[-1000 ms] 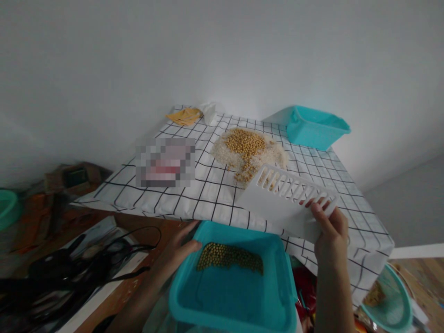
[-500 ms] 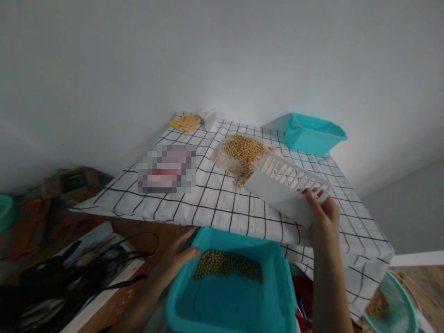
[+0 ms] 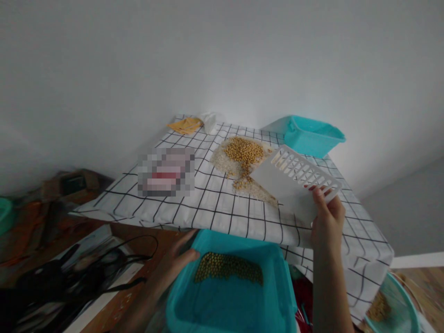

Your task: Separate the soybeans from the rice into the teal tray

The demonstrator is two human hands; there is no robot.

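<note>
Right hand (image 3: 328, 217), grip pinching the white slotted plastic scraper (image 3: 294, 182), has swung it off a fresh trail of yellow beans (image 3: 256, 189); left hand (image 3: 180, 259) clasps the teal plastic tub (image 3: 239, 305) below.

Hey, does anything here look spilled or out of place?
Yes. A loose heap of yellow beans and white rice lies straight on the black-checked white tablecloth, with a trail of grains running to the white slotted plastic scoop in the right hand. The left hand holds a teal plastic tub below.
</note>
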